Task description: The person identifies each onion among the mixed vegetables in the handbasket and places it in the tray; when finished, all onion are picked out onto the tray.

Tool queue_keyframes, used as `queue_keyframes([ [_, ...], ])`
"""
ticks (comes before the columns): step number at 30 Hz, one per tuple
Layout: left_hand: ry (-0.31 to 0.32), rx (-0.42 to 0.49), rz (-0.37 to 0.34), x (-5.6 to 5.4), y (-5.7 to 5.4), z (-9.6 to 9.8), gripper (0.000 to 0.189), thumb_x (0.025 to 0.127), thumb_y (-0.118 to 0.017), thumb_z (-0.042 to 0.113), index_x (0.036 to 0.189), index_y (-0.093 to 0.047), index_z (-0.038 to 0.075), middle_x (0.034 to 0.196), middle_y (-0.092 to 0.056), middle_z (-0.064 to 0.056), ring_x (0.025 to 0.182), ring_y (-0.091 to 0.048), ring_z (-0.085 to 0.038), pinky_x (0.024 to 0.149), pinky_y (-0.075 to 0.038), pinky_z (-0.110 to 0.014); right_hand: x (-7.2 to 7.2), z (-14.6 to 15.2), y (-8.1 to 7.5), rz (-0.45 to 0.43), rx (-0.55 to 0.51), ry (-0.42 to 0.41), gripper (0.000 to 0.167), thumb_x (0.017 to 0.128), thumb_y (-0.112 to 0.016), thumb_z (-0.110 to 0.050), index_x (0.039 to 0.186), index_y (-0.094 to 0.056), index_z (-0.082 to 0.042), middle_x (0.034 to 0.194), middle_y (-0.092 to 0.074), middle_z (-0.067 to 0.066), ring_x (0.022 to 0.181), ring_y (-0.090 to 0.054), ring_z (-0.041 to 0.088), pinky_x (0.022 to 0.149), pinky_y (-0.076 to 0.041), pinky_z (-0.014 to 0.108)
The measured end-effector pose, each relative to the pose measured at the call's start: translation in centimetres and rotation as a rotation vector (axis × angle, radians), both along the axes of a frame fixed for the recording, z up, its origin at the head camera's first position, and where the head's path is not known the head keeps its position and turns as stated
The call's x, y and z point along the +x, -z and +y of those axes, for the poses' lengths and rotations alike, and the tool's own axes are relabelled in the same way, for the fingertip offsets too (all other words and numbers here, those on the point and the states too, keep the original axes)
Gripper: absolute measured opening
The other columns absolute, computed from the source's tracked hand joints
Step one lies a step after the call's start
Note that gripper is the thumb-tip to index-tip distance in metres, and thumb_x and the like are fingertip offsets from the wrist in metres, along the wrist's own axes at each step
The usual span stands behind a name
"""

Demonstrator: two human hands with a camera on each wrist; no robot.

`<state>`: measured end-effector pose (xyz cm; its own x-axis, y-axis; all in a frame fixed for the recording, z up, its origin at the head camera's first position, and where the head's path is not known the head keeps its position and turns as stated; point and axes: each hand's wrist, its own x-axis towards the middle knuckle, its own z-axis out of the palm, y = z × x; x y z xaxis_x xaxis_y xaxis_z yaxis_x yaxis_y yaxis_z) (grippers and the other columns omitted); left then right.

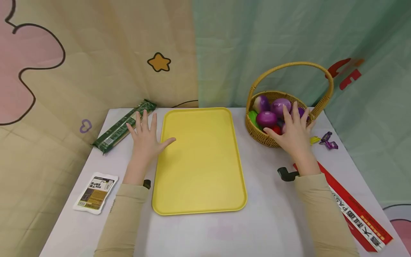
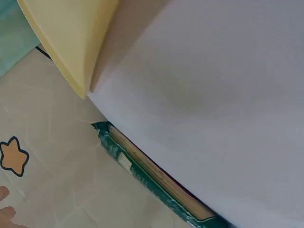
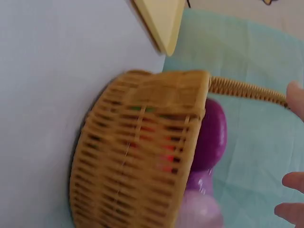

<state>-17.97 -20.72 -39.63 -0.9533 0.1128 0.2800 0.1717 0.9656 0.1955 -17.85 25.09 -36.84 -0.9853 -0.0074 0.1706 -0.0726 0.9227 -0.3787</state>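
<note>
Left hand [image 1: 144,141] and right hand [image 1: 293,137] are apart, fingers spread, gripping nothing. The wicker basket [image 1: 262,135] stands at the tabletop's [image 1: 266,221] rear right. Caution: snagging its tall handle [image 1: 298,64] could tip it, spilling the purple vegetables [image 1: 267,119].

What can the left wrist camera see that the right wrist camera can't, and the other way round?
Only the left wrist view shows the long green packet and left fingertips.

Only the right wrist view shows the woven basket, shiny purple things inside and right fingertips.

Both show part of the yellow tray, the white tabletop and the curtain.
</note>
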Motion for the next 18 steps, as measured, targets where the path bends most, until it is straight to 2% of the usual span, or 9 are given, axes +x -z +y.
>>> queue_keyframes([
  [4, -0.029, 0.033, -0.03, 0.1, 0.8, -1.2, 0.103, 0.085, -0.065, 0.061, 0.158, -0.016, 0.008, 0.163, -0.001, -0.025, 0.15, 0.012, -0.044, 0.111, 0.003, -0.077, -0.1, 1.9, 0.4, -0.037, -0.047, 0.041, 0.104, 0.087, -0.058, -0.066, 0.158, -0.013, -0.006, 0.164, 0.01, 0.02, 0.143, 0.023, 0.052, 0.103, 0.014, 0.08],
  [9, -0.048, 0.056, -0.093, 0.4, 1.7, -2.4, 0.091, 0.089, -0.063, 0.056, 0.154, -0.029, 0.003, 0.161, -0.007, -0.029, 0.149, 0.009, -0.048, 0.11, 0.0, -0.079, -0.2, 3.6, 1.0, -0.083, -0.098, 0.074, 0.101, 0.089, -0.059, -0.061, 0.157, -0.013, -0.002, 0.163, 0.006, 0.025, 0.143, 0.017, 0.056, 0.104, 0.009, 0.08],
  [12, -0.04, 0.11, -0.185, 0.7, 2.3, -2.8, 0.081, 0.093, -0.061, 0.049, 0.153, -0.032, 0.002, 0.16, -0.011, -0.031, 0.148, 0.002, -0.052, 0.109, -0.004, -0.079, -0.3, 4.4, 1.2, -0.116, -0.146, 0.086, 0.097, 0.09, -0.063, -0.053, 0.157, -0.014, -0.002, 0.161, -0.004, 0.029, 0.145, -0.001, 0.056, 0.11, -0.005, 0.077],
  [15, -0.019, 0.189, -0.304, 0.8, 3.0, -2.7, 0.073, 0.097, -0.058, 0.04, 0.154, -0.03, 0.003, 0.158, -0.015, -0.032, 0.145, -0.008, -0.056, 0.109, -0.016, -0.077, -0.3, 5.2, 1.5, -0.124, -0.208, 0.107, 0.092, 0.091, -0.065, -0.046, 0.156, -0.017, -0.002, 0.158, -0.016, 0.032, 0.143, -0.018, 0.054, 0.111, -0.019, 0.072],
  [18, -0.011, 0.259, -0.418, 1.0, 3.6, -2.3, 0.07, 0.1, -0.055, 0.031, 0.156, -0.024, 0.004, 0.158, -0.017, -0.031, 0.14, -0.017, -0.056, 0.11, -0.026, -0.071, -0.5, 5.7, 2.1, -0.121, -0.257, 0.12, 0.09, 0.091, -0.068, -0.039, 0.156, -0.019, -0.002, 0.155, -0.022, 0.034, 0.14, -0.023, 0.054, 0.112, -0.022, 0.07],
])
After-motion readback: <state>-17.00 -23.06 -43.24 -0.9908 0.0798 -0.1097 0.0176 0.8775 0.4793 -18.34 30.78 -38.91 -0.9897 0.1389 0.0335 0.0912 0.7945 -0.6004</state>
